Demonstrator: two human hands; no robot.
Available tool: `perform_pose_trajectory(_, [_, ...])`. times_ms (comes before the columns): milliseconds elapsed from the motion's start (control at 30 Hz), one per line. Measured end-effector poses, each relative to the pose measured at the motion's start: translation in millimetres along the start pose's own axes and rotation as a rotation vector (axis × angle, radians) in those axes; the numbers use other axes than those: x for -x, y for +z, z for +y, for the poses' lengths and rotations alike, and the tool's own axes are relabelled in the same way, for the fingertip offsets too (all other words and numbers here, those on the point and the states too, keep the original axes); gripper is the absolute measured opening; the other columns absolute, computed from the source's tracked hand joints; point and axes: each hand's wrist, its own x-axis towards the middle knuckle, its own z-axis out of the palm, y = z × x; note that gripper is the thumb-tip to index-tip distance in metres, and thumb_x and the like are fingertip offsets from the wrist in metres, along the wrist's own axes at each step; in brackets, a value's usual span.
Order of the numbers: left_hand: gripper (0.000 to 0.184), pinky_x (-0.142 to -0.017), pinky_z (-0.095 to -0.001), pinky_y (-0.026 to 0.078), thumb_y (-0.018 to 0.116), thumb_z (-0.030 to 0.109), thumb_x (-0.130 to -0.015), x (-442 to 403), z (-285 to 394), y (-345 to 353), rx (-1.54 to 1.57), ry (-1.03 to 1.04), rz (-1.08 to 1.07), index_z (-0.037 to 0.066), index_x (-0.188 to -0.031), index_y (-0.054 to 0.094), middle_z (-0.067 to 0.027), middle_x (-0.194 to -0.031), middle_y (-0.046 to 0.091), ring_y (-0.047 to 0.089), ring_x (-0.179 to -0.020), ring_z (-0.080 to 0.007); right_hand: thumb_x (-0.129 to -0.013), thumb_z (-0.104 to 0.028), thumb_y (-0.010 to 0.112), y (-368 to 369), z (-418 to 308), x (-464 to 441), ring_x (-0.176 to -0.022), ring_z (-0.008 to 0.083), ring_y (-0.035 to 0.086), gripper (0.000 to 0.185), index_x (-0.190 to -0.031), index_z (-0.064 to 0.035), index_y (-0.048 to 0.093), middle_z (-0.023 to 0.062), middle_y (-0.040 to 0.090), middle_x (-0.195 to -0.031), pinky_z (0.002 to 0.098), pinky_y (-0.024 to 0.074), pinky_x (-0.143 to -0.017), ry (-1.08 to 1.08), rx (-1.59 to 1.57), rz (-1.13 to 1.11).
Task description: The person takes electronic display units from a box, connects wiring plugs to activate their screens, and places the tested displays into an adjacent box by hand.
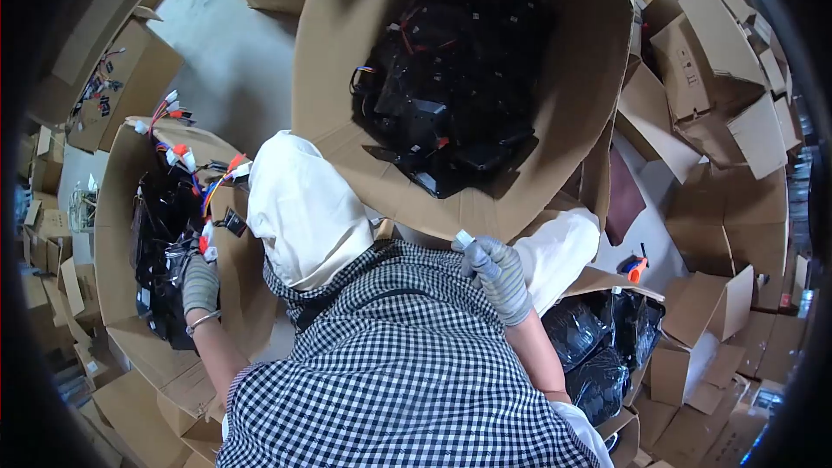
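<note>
My left hand [201, 284], in a grey striped glove, reaches into the cardboard box [247, 295] on the left. Its fingers are among black plastic-wrapped units [156, 295] and partly hidden, so its grip is unclear. Just above it, a bundle of coloured wires [208, 195] with white and red connectors rises from the box. My right hand [501, 282], gloved alike, is closed in front of my chest. A small white block-like piece [465, 238] sticks out between its thumb and fingers; its exact kind cannot be made out.
Ahead stands a large open carton [329, 78] holding many black wrapped units [459, 78]. Another box at lower right holds black wrapped packs [598, 373], with an orange tape-like tool [637, 270] beside it. Empty-looking cartons [719, 52] crowd the right side. White-covered knees [303, 208] flank the carton.
</note>
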Motion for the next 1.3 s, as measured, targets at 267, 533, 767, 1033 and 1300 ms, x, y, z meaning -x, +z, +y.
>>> perform_pose_trajectory(267, [0.038, -0.096, -0.0393, 0.041, 0.057, 0.006, -0.081, -52.4, 177.8, -59.4, 0.16, 0.595, 0.606, -0.003, -0.118, 0.053, -0.0207, -0.119, 0.056, 0.053, -0.11, -0.0334, -0.084, -0.014, 0.053, -18.2, 44.9, -52.0, -0.077, 0.0297, 0.062, 0.017, -0.098, -0.0071, 0.06, 0.0128, 0.061, -0.085, 0.0401, 0.0505, -0.063, -0.187, 0.981, 0.09])
perform_pose_trajectory(533, [0.042, -0.1, -0.0374, 0.033, 0.05, 0.031, -0.092, -281.6, 363.4, 100.9, 1.231, 0.164, -0.461, 0.008, -0.127, 0.051, -0.0077, -0.126, 0.052, 0.05, -0.114, -0.0229, -0.091, -0.02, 0.043, -2.6, 71.9, -78.7, -0.067, 0.0314, 0.065, 0.025, -0.098, -0.0056, 0.061, 0.0154, 0.066, -0.077, 0.0441, 0.0497, -0.055, 0.023, 1.108, -0.004])
perform_pose_trajectory(767, [0.046, -0.104, -0.0427, 0.032, 0.054, 0.042, -0.087, -301.2, 434.3, 163.9, 1.755, -0.15, -0.773, 0.018, -0.126, 0.054, -0.0074, -0.131, 0.05, 0.048, -0.116, -0.0268, -0.088, -0.012, 0.044, -9.2, 88.9, -76.3, -0.061, 0.0317, 0.063, 0.023, -0.103, -0.0039, 0.059, 0.0163, 0.063, -0.072, 0.0434, 0.0477, -0.046, -0.107, 1.093, 0.075])
perform_pose_trajectory(1033, [0.035, -0.093, -0.0429, 0.039, 0.051, 0.033, -0.09, -228.2, 431.2, 134.0, 1.867, 0.195, -0.126, 0.011, -0.118, 0.055, -0.0079, -0.115, 0.057, 0.055, -0.098, -0.0208, -0.087, -0.019, 0.046, 1.7, 94.2, -82.8, -0.06, 0.0235, 0.063, 0.017, -0.095, -0.0129, 0.06, 0.0091, 0.063, -0.073, 0.0393, 0.0489, -0.045, -0.057, 1.294, 0.045])
perform_pose_trajectory(1300, [0.036, -0.091, -0.0345, 0.045, 0.059, 0.027, -0.091, -59.6, 393.2, 80.4, 1.862, 0.608, -0.478, 0.0, -0.115, 0.056, -0.0008, -0.073, 0.058, 0.057, -0.072, -0.0143, -0.088, -0.022, 0.045, -2.6, 96.5, -81.6, -0.073, 0.0234, 0.063, 0.022, -0.102, -0.0101, 0.059, 0.0075, 0.062, -0.082, 0.039, 0.0507, -0.057, -0.095, 1.338, 0.044])
